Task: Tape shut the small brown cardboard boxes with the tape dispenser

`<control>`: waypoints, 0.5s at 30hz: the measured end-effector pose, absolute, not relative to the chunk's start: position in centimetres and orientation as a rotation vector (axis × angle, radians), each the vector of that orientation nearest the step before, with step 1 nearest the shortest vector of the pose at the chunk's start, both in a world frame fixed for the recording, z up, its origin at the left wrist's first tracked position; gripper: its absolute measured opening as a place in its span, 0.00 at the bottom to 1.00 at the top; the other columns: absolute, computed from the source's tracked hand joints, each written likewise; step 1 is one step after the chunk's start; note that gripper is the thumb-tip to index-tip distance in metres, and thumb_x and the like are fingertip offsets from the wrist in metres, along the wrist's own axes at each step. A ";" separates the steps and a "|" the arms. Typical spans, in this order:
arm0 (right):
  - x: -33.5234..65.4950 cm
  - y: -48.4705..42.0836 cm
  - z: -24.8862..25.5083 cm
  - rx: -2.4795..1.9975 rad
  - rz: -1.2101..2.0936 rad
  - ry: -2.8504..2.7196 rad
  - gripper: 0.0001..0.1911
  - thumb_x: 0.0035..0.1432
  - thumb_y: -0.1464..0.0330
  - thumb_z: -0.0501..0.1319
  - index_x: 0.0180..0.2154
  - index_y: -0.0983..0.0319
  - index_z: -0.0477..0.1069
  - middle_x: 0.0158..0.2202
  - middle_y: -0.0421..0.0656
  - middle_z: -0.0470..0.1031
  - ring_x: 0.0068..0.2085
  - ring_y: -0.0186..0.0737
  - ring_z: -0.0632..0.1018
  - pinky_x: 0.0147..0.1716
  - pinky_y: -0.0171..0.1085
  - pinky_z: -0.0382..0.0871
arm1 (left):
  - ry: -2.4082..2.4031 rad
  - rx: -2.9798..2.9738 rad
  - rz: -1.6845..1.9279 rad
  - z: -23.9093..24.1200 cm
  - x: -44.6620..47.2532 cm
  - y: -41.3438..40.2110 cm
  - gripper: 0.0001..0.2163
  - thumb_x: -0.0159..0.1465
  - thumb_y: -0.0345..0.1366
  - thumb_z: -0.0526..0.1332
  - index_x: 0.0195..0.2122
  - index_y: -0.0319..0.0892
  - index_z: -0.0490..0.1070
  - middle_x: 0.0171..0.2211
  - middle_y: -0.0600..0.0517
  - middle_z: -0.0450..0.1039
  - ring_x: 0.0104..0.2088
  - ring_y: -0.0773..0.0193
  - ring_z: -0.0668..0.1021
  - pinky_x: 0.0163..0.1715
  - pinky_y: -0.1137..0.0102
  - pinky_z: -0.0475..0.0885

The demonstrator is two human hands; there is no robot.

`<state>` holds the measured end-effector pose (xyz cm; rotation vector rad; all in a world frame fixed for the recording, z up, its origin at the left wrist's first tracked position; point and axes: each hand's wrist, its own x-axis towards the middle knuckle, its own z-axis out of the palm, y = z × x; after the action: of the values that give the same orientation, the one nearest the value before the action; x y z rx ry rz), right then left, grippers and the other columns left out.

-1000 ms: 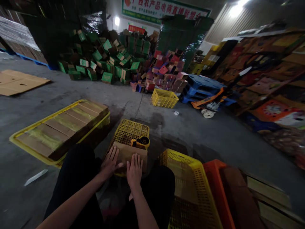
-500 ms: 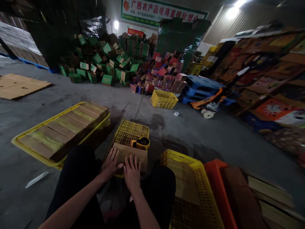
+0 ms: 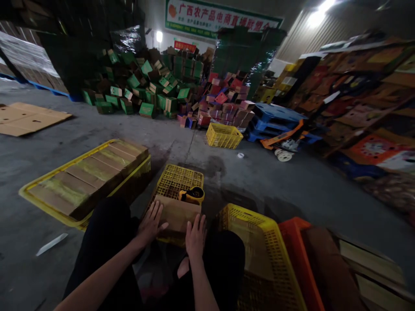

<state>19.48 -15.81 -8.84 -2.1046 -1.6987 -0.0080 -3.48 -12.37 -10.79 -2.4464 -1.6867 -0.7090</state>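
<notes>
A small brown cardboard box (image 3: 177,212) lies on an upturned yellow plastic crate (image 3: 178,175) between my knees. My left hand (image 3: 151,222) rests flat on the box's left end, fingers stretched out. At the right end, my right hand (image 3: 196,236) lies against the box with its fingers extended; its fingertips reach the top edge. Just behind the box, on the crate, sits a yellow and black tape dispenser (image 3: 191,195), touched by neither hand.
To the left, a yellow crate (image 3: 29,190) holds several taped boxes. On my right stand a yellow crate (image 3: 282,242) with flat cardboard and an orange crate (image 3: 296,224). Farther off are another yellow crate (image 3: 223,136), a pallet jack (image 3: 285,144) and heaped green boxes (image 3: 147,109).
My right hand has slid rightward from the middle of the box to its right end. My left hand, the box and the tape dispenser stay in place.
</notes>
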 end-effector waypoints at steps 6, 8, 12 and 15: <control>19.6 -15.1 -11.1 -1.971 -0.015 -1.616 0.38 0.72 0.52 0.40 0.69 0.74 0.51 0.70 0.67 0.51 0.69 0.59 0.60 0.61 0.52 0.63 | -1.739 -2.402 -0.646 -10.3 -2.8 -12.8 0.30 0.71 0.52 0.53 0.70 0.41 0.58 0.71 0.37 0.50 0.71 0.42 0.54 0.63 0.48 0.60; 19.4 -15.1 -11.3 -1.979 -0.010 -1.607 0.37 0.72 0.52 0.40 0.70 0.72 0.51 0.69 0.66 0.53 0.67 0.58 0.63 0.60 0.52 0.64 | -1.775 -2.362 -0.655 -10.1 -2.2 -13.1 0.28 0.70 0.51 0.54 0.69 0.46 0.60 0.72 0.39 0.49 0.71 0.41 0.53 0.63 0.45 0.59; 19.4 -15.1 -11.3 -2.007 0.018 -1.599 0.35 0.72 0.53 0.40 0.70 0.66 0.52 0.69 0.64 0.54 0.65 0.59 0.65 0.58 0.54 0.64 | -1.768 -2.361 -0.683 -9.8 -0.7 -13.5 0.28 0.69 0.52 0.57 0.68 0.49 0.62 0.72 0.39 0.50 0.71 0.36 0.52 0.63 0.40 0.56; 19.5 -15.1 -11.3 -2.017 0.022 -1.609 0.34 0.72 0.53 0.40 0.70 0.65 0.53 0.69 0.64 0.54 0.64 0.59 0.67 0.58 0.54 0.65 | -1.714 -2.424 -0.694 -9.7 0.6 -13.7 0.30 0.68 0.52 0.58 0.68 0.47 0.61 0.72 0.37 0.49 0.71 0.33 0.51 0.62 0.41 0.57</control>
<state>19.45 -15.07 -11.28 -2.0165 -1.6090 0.0224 0.57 -13.75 -9.74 -2.4242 -1.7137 -0.6939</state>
